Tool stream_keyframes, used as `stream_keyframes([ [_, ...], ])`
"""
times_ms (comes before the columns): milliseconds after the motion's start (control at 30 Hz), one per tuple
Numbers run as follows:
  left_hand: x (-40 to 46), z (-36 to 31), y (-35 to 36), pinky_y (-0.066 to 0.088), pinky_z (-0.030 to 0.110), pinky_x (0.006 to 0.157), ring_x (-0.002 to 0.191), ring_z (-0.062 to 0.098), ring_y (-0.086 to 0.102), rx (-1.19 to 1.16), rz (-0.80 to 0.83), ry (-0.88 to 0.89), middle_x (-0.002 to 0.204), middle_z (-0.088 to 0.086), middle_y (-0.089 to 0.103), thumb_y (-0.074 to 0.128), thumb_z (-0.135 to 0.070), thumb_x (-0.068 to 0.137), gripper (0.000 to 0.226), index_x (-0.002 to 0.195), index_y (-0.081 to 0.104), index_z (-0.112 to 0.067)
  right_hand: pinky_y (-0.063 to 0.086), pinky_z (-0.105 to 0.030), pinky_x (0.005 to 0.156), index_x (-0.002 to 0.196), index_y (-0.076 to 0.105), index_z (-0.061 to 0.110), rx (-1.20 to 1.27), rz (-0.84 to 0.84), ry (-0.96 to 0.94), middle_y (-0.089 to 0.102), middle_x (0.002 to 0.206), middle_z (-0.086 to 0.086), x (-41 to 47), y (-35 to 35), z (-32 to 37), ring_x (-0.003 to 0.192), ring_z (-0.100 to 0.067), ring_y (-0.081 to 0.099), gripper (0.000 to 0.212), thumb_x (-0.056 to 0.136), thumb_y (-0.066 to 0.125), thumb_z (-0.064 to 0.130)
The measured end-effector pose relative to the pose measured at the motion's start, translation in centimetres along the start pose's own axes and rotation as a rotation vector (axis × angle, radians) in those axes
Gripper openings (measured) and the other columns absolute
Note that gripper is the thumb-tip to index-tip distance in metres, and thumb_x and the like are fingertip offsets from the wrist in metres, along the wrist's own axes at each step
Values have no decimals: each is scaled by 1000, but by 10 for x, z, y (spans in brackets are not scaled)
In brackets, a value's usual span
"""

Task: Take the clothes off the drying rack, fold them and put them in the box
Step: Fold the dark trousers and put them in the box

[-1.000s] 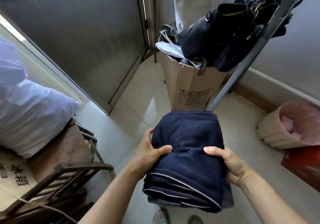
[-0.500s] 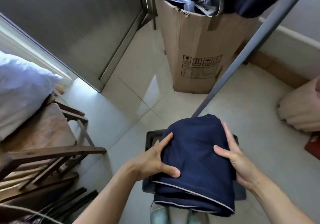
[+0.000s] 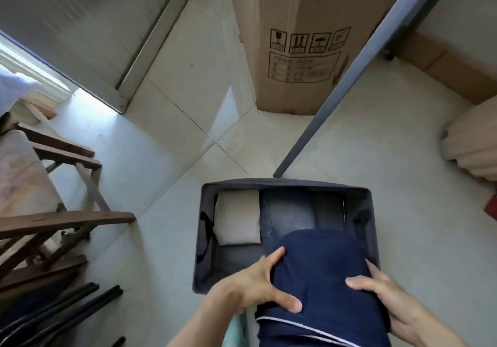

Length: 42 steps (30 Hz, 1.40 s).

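Both grips clamp the folded navy garment (image 3: 320, 274): your left hand (image 3: 258, 287) with its thumb across the top, your right hand (image 3: 390, 298) cupping the other side. You hold it over the near end of the grey box (image 3: 285, 184), above folded jeans (image 3: 291, 212) and a beige piece (image 3: 238, 216).

Folded navy garment (image 3: 320, 271): came down from in front of the cardboard carton (image 3: 290, 37) to over the grey box (image 3: 204, 239).
Grey box: came fully into view, showing clothes inside.
Left hand (image 3: 258, 290), right hand (image 3: 390, 298): thumbs moved further onto the garment's top.
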<state>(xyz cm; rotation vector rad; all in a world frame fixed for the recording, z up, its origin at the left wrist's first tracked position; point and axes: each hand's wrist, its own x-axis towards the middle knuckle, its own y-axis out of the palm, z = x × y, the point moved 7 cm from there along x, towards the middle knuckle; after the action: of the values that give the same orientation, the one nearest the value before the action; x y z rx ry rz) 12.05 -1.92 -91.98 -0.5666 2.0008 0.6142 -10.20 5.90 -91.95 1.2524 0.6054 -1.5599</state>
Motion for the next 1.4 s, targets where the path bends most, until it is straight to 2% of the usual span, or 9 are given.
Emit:
stream_keyframes([
  [133, 39, 7, -7, 25, 38, 120, 147, 13, 22, 4, -34, 42, 163, -11, 8, 97, -44, 38, 137, 148, 16, -56, 50, -45, 91, 117, 64, 6, -21, -28, 10, 72, 105, -20, 35, -5, 6, 100, -40, 67, 71, 47, 75, 6],
  [433, 71, 39, -71, 33, 32, 116, 137, 6, 38, -46, -192, 143, 152, -15, 29, 96, -29, 52, 133, 153, 11, -48, 54, -41, 83, 116, 64, 10, -68, 81, -28, 72, 107, -17, 132, 38, 14, 97, -35, 67, 68, 48, 73, 8],
  [800, 96, 99, -154, 24, -7, 87, 142, -3, 9, 92, -669, 168, 164, -2, -10, 70, -3, 76, 121, 146, -12, -59, 54, -33, 88, 130, 54, 15, -48, 222, -192, 69, 121, -8, 259, 138, 0, 109, -24, 65, 62, 74, 75, -1],
  [967, 127, 109, -173, 28, 23, 109, 151, 20, 4, 72, -759, 131, 163, 0, -16, 56, 6, 79, 116, 145, -12, -59, 48, -35, 97, 135, 45, 17, -106, -4, -264, 61, 130, -11, 305, 145, -15, 110, -21, 61, 51, 91, 59, -5],
  [1067, 136, 107, -178, 32, 37, 115, 151, 22, 5, 83, -823, 108, 161, -9, -18, 57, 4, 79, 114, 145, -11, -59, 39, -37, 110, 143, 34, 20, -372, -211, -425, 48, 143, -8, 293, 147, -13, 128, -21, 49, 62, 90, 63, 3],
  [1167, 130, 99, -169, 49, 40, 100, 150, 23, 7, 322, -962, 103, 158, -9, -28, 52, 9, 75, 115, 151, -14, -46, 39, -43, 106, 146, 30, 15, -952, -520, -893, 39, 144, -10, 242, 161, 9, 130, -27, 41, 82, 76, 73, 4],
  [1233, 130, 90, -159, 53, 33, 91, 151, 21, -10, 541, -964, 155, 152, -9, -43, 48, 15, 74, 115, 153, -18, -37, 33, -48, 108, 147, 34, 14, -1361, -424, -1180, 37, 149, -10, 224, 187, 9, 136, -27, 36, 95, 65, 81, 11],
  [1300, 140, 85, -160, 46, 27, 102, 143, 17, -34, 672, -861, 190, 146, -6, -51, 50, 13, 80, 110, 152, -21, -29, 22, -53, 113, 151, 32, 16, -1697, -202, -1150, 31, 157, -9, 238, 197, 0, 144, -24, 26, 112, 56, 88, 38],
  [1400, 163, 86, -179, 4, 37, 122, 144, 24, -33, 825, -700, 43, 154, 4, -40, 65, 1, 80, 116, 152, -24, -22, 0, -48, 120, 156, 4, 15, -1857, -67, -789, -3, 163, -1, 276, 186, 3, 149, -14, -8, 139, 52, 79, 68],
])
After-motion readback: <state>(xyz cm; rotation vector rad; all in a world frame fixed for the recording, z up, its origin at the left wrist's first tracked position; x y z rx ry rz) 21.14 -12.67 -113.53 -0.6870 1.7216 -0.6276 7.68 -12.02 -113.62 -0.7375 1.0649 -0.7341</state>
